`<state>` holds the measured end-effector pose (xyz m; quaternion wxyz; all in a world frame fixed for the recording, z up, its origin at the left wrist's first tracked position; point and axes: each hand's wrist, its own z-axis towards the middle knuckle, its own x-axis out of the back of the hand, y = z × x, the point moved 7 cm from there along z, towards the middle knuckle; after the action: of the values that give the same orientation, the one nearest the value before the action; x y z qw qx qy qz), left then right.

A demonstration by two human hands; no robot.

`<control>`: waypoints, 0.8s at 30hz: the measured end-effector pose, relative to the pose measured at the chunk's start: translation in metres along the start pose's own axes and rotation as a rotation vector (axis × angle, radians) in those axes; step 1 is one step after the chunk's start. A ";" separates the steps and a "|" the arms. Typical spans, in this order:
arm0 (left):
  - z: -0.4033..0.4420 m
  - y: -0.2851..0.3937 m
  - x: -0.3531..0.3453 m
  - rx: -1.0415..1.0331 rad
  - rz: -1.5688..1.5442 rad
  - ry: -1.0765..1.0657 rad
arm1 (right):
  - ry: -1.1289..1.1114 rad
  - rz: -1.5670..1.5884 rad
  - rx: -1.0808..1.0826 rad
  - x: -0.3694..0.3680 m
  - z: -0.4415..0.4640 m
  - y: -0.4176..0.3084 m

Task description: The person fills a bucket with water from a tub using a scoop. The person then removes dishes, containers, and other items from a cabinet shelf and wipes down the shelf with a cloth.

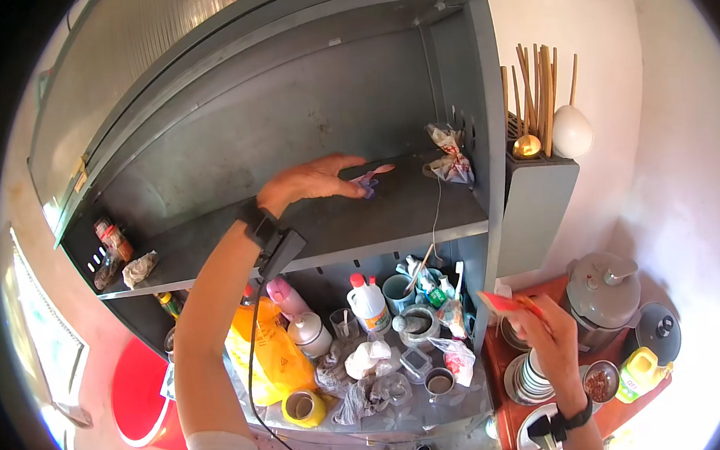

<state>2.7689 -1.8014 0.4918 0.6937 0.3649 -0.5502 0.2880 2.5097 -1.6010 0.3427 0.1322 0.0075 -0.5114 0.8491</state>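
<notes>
My left hand [316, 181] reaches onto the dark upper shelf [294, 233], fingers stretched and thumb apart. Just past its thumb lies a small purple and pink thing [367, 181] whose kind I cannot make out; thumb and thing look close or touching. Low on the right, my right hand [552, 337] is closed around a flat red piece [503, 303], perhaps a packet, its lower part hidden by the fingers. A crumpled plastic bag with reddish print [453, 168] sits at the shelf's right end.
At the shelf's left end are a red-lidded jar [109, 234] and a crumpled bag [140, 269]. Below stand a white bottle [370, 307], a mortar [417, 325] and a yellow bag [264, 346]. A pressure cooker [603, 292] and stacked bowls [530, 378] are right; a cable [255, 355] hangs from my left wrist.
</notes>
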 end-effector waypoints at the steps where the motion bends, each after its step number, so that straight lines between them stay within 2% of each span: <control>1: 0.005 -0.008 -0.007 0.032 0.050 -0.051 | 0.029 -0.018 -0.042 0.009 -0.010 0.012; 3: 0.016 -0.008 -0.014 0.042 -0.004 -0.099 | 0.114 -0.002 -0.138 0.027 -0.030 0.023; 6: 0.034 -0.013 -0.024 0.094 -0.034 -0.177 | 0.124 -0.076 -0.161 0.056 -0.062 0.057; 8: 0.051 -0.016 -0.029 -0.030 -0.117 -0.124 | 0.278 -0.052 -0.332 0.077 -0.084 0.079; 11: 0.072 -0.019 -0.039 -0.134 0.042 -0.130 | 0.295 -0.161 -0.357 0.100 -0.111 0.100; 13: 0.075 -0.017 -0.039 -0.195 -0.228 -0.160 | 0.334 -0.159 -0.341 0.105 -0.123 0.101; 14: 0.076 -0.013 -0.038 -0.220 -0.267 -0.168 | 0.348 -0.213 -0.351 0.112 -0.136 0.117; 15: 0.078 -0.019 -0.040 -0.248 -0.560 -0.229 | 0.328 -0.326 -0.332 0.113 -0.142 0.117; 16: 0.087 -0.029 -0.045 -0.211 -0.580 -0.252 | 0.327 -0.333 -0.343 0.113 -0.149 0.118; 18: 0.070 -0.013 -0.028 -0.134 -0.253 -0.069 | 0.258 -0.408 -0.431 0.109 -0.160 0.121; 19: 0.079 -0.025 -0.028 -0.145 -0.256 -0.113 | 0.243 -0.405 -0.440 0.104 -0.159 0.121; 20: 0.061 0.015 -0.031 -0.160 -0.169 -0.130 | 0.208 -0.410 -0.395 0.093 -0.158 0.120; 21: 0.063 0.014 -0.035 -0.137 -0.176 -0.154 | 0.165 -0.404 -0.334 0.080 -0.155 0.118; 23: 0.079 -0.005 -0.027 -0.026 0.119 -0.074 | -0.023 -0.364 -0.341 0.043 -0.154 0.127; 24: 0.083 -0.017 -0.026 0.003 0.126 -0.086 | -0.092 -0.358 -0.342 0.024 -0.157 0.136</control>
<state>2.7306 -1.8792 0.4744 0.6493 0.3426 -0.6010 0.3160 2.4744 -1.5188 0.1536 0.2564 0.1139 -0.6437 0.7120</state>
